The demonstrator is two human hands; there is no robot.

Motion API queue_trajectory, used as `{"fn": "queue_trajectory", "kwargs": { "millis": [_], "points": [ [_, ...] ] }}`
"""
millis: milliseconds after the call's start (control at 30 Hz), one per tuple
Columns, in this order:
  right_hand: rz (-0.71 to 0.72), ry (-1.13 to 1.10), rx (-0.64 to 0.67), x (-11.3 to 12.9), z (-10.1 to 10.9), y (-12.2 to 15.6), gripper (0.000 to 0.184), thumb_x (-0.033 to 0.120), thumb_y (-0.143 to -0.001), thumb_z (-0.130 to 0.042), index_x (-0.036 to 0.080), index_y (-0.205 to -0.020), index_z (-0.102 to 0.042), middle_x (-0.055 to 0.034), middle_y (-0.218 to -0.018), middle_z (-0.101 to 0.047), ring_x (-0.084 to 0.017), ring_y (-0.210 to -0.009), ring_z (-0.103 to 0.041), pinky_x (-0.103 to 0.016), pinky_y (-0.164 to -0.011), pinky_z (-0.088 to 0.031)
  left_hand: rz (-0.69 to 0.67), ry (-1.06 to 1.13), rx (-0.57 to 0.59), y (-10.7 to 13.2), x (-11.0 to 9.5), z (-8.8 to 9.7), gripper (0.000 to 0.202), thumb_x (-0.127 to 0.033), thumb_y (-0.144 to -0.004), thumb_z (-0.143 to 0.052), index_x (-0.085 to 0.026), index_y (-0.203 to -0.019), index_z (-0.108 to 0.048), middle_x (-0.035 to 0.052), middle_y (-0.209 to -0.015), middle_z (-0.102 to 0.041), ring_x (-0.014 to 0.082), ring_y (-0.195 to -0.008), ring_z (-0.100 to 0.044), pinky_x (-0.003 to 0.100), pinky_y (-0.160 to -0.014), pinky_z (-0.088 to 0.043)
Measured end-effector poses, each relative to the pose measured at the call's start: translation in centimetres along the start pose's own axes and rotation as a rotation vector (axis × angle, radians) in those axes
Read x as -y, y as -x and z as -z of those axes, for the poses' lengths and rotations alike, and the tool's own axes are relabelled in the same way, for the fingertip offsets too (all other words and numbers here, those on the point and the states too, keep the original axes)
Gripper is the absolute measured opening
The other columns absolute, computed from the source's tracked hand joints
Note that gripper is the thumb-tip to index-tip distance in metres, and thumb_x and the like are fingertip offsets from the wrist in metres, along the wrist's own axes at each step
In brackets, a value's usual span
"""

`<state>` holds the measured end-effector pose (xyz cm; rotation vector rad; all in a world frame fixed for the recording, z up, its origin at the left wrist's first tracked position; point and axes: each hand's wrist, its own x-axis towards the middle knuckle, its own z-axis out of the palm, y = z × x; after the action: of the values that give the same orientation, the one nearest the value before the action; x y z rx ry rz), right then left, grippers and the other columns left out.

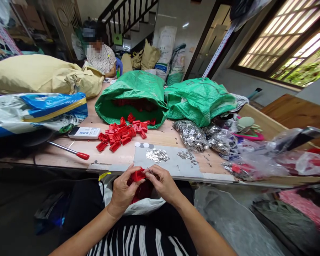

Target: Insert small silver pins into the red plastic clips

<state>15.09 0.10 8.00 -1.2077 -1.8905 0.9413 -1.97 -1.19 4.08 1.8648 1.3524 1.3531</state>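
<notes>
Between the fingers of my left hand (124, 186) is a red plastic part (138, 174), held above my lap. My right hand (161, 181) pinches a small thin metal piece (149, 171) against the part's right side; its exact shape is too small to tell. Below both hands, an open white bag (146, 207) rests on my lap with red parts inside. Just beyond my hands, a pile of small flat metal pieces (157, 155) and a smaller heap of metal bits (187, 156) lie on a grey mat (173, 169). A heap of red plastic parts (122, 133) sits farther back.
A green woven sack (138, 83) opens toward me, with another green sack (200, 97) beside it. Clear bags of metal pieces (192, 135) lie at right. A red-handled lever (81, 155) juts out at left, near a white box (84, 133). Another person (102, 57) sits across the table.
</notes>
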Motion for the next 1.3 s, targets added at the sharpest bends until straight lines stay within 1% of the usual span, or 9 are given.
{"fn": "queue_trajectory", "kwargs": {
  "millis": [100, 233, 333, 500, 667, 867, 1067, 1200, 1300],
  "points": [
    [-0.070, -0.127, -0.007, -0.4, 0.6, 0.0, 0.019, 0.031, -0.090, -0.049, 0.018, -0.090, -0.063, -0.0021, -0.083, -0.059, -0.014, -0.076, -0.053, -0.025, -0.070, -0.041, 0.024, -0.002, 0.002, 0.1, 0.1, 0.1, 0.030, -0.028, -0.079, -0.066, -0.022, -0.108, -0.062, 0.0061, -0.107, -0.072, 0.0254, -0.113, -0.060, 0.038, -0.092, -0.052],
    [-0.143, -0.157, -0.045, -1.1, 0.7, 0.1, 0.015, 0.033, -0.085, -0.056, 0.018, -0.088, -0.059, 0.0011, -0.079, -0.056, -0.011, -0.068, -0.047, -0.023, -0.065, -0.038, 0.009, -0.018, 0.008, 0.0, 0.2, 0.2, 0.030, -0.029, -0.079, -0.066, -0.023, -0.108, -0.062, 0.0059, -0.107, -0.073, 0.0261, -0.113, -0.060, 0.038, -0.092, -0.052],
    [-0.171, -0.194, -0.024, -1.3, 0.2, 0.0, 0.016, 0.034, -0.083, -0.059, 0.019, -0.084, -0.056, 0.0023, -0.076, -0.054, -0.011, -0.067, -0.046, -0.023, -0.064, -0.038, -0.021, -0.025, 0.015, 0.1, 0.1, 0.2, 0.029, -0.029, -0.079, -0.066, -0.023, -0.107, -0.062, 0.0051, -0.106, -0.073, 0.0261, -0.114, -0.060, 0.038, -0.092, -0.052],
    [-0.197, -0.350, 0.018, -1.7, -0.4, -0.5, 0.022, 0.036, -0.078, -0.065, 0.019, -0.082, -0.051, 0.0033, -0.074, -0.052, -0.010, -0.067, -0.045, -0.023, -0.062, -0.037, -0.083, -0.017, 0.032, 0.2, 0.1, 0.1, 0.029, -0.024, -0.080, -0.065, -0.023, -0.108, -0.061, 0.0041, -0.107, -0.072, 0.0239, -0.114, -0.060, 0.038, -0.095, -0.051],
    [-0.286, -0.569, 0.131, -1.7, 0.0, -0.7, 0.034, 0.042, -0.073, -0.070, 0.020, -0.085, -0.046, 0.0053, -0.069, -0.052, -0.007, -0.055, -0.040, -0.020, -0.052, -0.030, -0.110, -0.019, 0.038, 0.1, -0.3, 0.0, 0.030, -0.021, -0.080, -0.065, -0.023, -0.109, -0.060, 0.0044, -0.105, -0.073, 0.0225, -0.109, -0.063, 0.037, -0.094, -0.051],
    [-0.314, -0.563, 0.187, -1.7, 0.4, -0.5, 0.033, 0.044, -0.076, -0.066, 0.019, -0.087, -0.049, 0.0080, -0.058, -0.046, -0.005, -0.046, -0.036, -0.019, -0.045, -0.025, -0.111, -0.032, 0.029, 0.0, -0.6, 0.0, 0.028, -0.025, -0.080, -0.065, -0.023, -0.107, -0.061, 0.0047, -0.104, -0.073, 0.0240, -0.109, -0.063, 0.036, -0.090, -0.053],
    [-0.289, -0.537, 0.207, -1.5, 0.4, -0.6, 0.030, 0.039, -0.074, -0.068, 0.018, -0.082, -0.048, 0.0072, -0.062, -0.046, -0.007, -0.052, -0.038, -0.020, -0.048, -0.029, -0.115, 0.000, 0.055, 0.2, -0.6, -0.2, 0.028, -0.022, -0.079, -0.065, -0.022, -0.107, -0.061, 0.0055, -0.105, -0.073, 0.0230, -0.106, -0.065, 0.036, -0.090, -0.053],
    [-0.303, -0.511, 0.181, -1.5, -0.1, -0.5, 0.027, 0.033, -0.072, -0.068, 0.019, -0.079, -0.047, 0.0072, -0.063, -0.045, -0.007, -0.054, -0.036, -0.020, -0.049, -0.029, -0.073, 0.048, 0.099, 0.3, -1.0, -0.3, 0.026, -0.022, -0.079, -0.065, -0.022, -0.105, -0.063, 0.0057, -0.104, -0.072, 0.0211, -0.098, -0.067, 0.033, -0.087, -0.053],
    [-0.347, -0.545, 0.188, -1.8, -0.4, -0.2, 0.028, 0.035, -0.072, -0.068, 0.019, -0.079, -0.045, 0.0087, -0.060, -0.042, -0.006, -0.051, -0.034, -0.020, -0.048, -0.027, -0.002, 0.094, 0.127, 0.5, -1.2, -0.3, 0.025, -0.023, -0.079, -0.065, -0.023, -0.103, -0.065, 0.0054, -0.102, -0.073, 0.0213, -0.094, -0.068, 0.033, -0.085, -0.053]
  ]
}}
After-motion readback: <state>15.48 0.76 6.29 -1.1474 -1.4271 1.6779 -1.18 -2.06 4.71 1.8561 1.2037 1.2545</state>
